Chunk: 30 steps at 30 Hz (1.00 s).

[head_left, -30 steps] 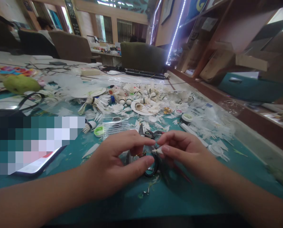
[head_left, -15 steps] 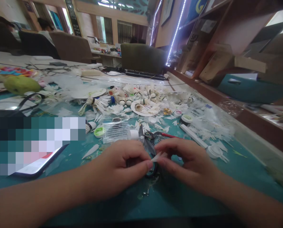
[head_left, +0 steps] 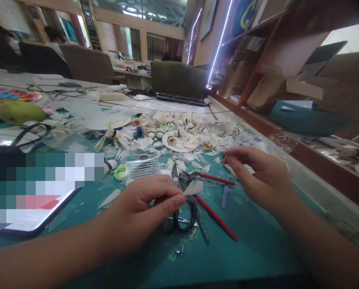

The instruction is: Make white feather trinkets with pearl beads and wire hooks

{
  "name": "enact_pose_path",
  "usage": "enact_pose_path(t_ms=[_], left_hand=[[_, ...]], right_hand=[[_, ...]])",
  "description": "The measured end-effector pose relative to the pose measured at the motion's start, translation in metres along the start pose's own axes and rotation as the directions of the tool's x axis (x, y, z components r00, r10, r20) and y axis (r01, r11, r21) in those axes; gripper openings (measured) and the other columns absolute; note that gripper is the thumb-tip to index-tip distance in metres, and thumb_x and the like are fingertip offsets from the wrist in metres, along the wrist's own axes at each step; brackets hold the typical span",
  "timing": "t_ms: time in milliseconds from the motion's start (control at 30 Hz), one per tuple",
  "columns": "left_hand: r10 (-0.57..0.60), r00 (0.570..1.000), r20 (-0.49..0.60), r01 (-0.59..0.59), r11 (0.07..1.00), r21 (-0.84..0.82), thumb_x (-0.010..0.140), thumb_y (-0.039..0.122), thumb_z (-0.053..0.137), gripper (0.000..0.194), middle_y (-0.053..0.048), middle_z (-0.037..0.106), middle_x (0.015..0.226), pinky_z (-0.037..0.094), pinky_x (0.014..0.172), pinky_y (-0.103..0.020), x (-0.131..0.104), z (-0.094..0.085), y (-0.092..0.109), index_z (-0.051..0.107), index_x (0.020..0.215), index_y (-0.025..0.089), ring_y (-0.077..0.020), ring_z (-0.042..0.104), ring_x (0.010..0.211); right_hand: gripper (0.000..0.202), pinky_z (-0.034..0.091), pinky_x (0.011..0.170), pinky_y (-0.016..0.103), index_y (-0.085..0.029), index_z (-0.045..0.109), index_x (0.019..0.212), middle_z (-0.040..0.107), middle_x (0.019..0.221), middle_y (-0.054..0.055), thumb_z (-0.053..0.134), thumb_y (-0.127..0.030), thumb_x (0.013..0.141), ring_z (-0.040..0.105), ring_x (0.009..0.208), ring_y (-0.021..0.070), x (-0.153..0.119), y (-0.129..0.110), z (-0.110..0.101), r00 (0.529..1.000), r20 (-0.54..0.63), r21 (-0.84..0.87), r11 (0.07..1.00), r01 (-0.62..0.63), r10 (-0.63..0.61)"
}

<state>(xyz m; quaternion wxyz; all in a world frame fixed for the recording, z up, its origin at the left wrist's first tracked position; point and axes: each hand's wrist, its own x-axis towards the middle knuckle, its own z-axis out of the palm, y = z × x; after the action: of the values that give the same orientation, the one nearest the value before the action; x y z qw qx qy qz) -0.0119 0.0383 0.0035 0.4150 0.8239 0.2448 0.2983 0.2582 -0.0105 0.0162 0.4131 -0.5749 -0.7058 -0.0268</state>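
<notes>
My left hand (head_left: 155, 206) pinches a small white feather piece (head_left: 194, 188) between thumb and forefinger, its wide end pointing right. Below and behind that piece lie black-handled scissors (head_left: 193, 216) and red-handled pliers (head_left: 217, 216) on the green mat (head_left: 242, 261). My right hand (head_left: 257, 176) is raised to the right, near a white round container mostly hidden behind it. Its thumb and forefinger are nearly together, and whatever may be between them is too small to make out. A blue-grey strip (head_left: 224, 196) lies between the hands.
Shuttlecocks (head_left: 159, 132), loose feathers and a white plate (head_left: 179, 141) fill the mat's far side. A phone (head_left: 37, 220), partly pixelated, lies at left, with a green fruit (head_left: 19, 112) beyond. A bead sheet (head_left: 143, 168) is behind my left hand. Two people sit in the back left.
My right hand has let go of the white piece and moved right and away, uncovering the pliers. The piece stays in my left hand. The view has shifted slightly.
</notes>
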Motion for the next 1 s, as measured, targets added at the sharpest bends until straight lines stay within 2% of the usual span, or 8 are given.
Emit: enact_pose_path(t_ms=[233, 400, 467, 633, 733, 900, 1000], left_hand=[[0.006, 1.0, -0.028, -0.006, 1.0, 0.017, 0.099, 0.028, 0.059, 0.028, 0.002, 0.062, 0.068, 0.045, 0.058, -0.026, 0.0, 0.001, -0.001, 0.071, 0.076, 0.022, -0.0149, 0.057, 0.062], [0.013, 0.999, -0.034, -0.013, 1.0, 0.023, 0.1, 0.029, 0.057, 0.029, 0.001, 0.063, 0.069, 0.046, 0.058, -0.026, 0.0, 0.002, 0.0, 0.071, 0.075, 0.024, -0.016, 0.058, 0.062], [0.033, 0.999, -0.042, -0.032, 0.999, 0.025, 0.1, 0.029, 0.058, 0.028, 0.002, 0.063, 0.069, 0.046, 0.058, -0.026, -0.001, 0.002, 0.0, 0.071, 0.076, 0.024, -0.0157, 0.059, 0.063], [0.025, 0.998, -0.056, -0.022, 0.998, 0.067, 0.1, 0.029, 0.058, 0.025, 0.002, 0.067, 0.073, 0.048, 0.062, -0.026, -0.002, 0.0, 0.0, 0.073, 0.081, 0.025, -0.0166, 0.063, 0.067], [0.033, 0.999, -0.036, -0.031, 0.997, 0.068, 0.1, 0.028, 0.057, 0.027, 0.001, 0.066, 0.072, 0.048, 0.06, -0.025, -0.002, 0.0, 0.001, 0.072, 0.079, 0.024, -0.016, 0.062, 0.065], [0.007, 0.995, -0.102, -0.005, 1.0, 0.019, 0.099, 0.028, 0.057, 0.033, 0.002, 0.058, 0.068, 0.046, 0.058, -0.023, -0.006, 0.005, 0.004, 0.068, 0.068, 0.024, -0.0139, 0.058, 0.062], [-0.001, 0.992, -0.127, 0.001, 1.0, 0.005, 0.099, 0.03, 0.057, 0.033, 0.002, 0.059, 0.067, 0.045, 0.057, -0.023, -0.007, 0.008, 0.005, 0.068, 0.068, 0.024, -0.0147, 0.058, 0.062]], right_hand=[[0.017, 0.055, 0.075, 0.038, -0.024, 0.076, 0.098, 0.081, 0.1, 0.007, 0.06, -0.023, 0.092, 0.075, 0.092, 0.0286, 0.018, 0.038, -0.02, 0.991, -0.089, -0.257, 0.959, -0.119, 0.099], [0.019, 0.054, 0.077, 0.042, -0.023, 0.077, 0.096, 0.081, 0.095, 0.009, 0.059, -0.023, 0.089, 0.075, 0.088, 0.0311, 0.024, 0.067, -0.034, 0.978, -0.156, -0.335, 0.924, -0.186, 0.14], [0.02, 0.055, 0.076, 0.042, -0.022, 0.077, 0.095, 0.081, 0.093, 0.009, 0.058, -0.023, 0.088, 0.075, 0.087, 0.0308, 0.025, 0.074, -0.037, 0.977, -0.152, -0.359, 0.913, -0.193, 0.147], [0.023, 0.056, 0.081, 0.041, -0.023, 0.079, 0.094, 0.083, 0.093, 0.007, 0.058, -0.02, 0.084, 0.075, 0.083, 0.028, 0.026, 0.083, -0.036, 0.988, -0.059, -0.429, 0.89, -0.155, 0.144], [0.026, 0.057, 0.083, 0.042, -0.023, 0.08, 0.095, 0.083, 0.095, 0.007, 0.058, -0.016, 0.084, 0.076, 0.086, 0.0291, 0.027, 0.095, -0.039, 0.983, -0.059, -0.477, 0.861, -0.179, 0.172], [0.023, 0.056, 0.094, 0.048, -0.021, 0.079, 0.097, 0.081, 0.101, 0.01, 0.06, -0.01, 0.09, 0.074, 0.099, 0.0314, 0.026, 0.13, -0.051, 0.958, -0.135, -0.558, 0.779, -0.286, 0.255], [0.013, 0.057, 0.096, 0.048, -0.018, 0.074, 0.108, 0.076, 0.112, 0.008, 0.067, -0.024, 0.1, 0.072, 0.105, 0.0257, 0.023, 0.149, -0.053, 0.944, -0.141, -0.587, 0.743, -0.322, 0.298]])
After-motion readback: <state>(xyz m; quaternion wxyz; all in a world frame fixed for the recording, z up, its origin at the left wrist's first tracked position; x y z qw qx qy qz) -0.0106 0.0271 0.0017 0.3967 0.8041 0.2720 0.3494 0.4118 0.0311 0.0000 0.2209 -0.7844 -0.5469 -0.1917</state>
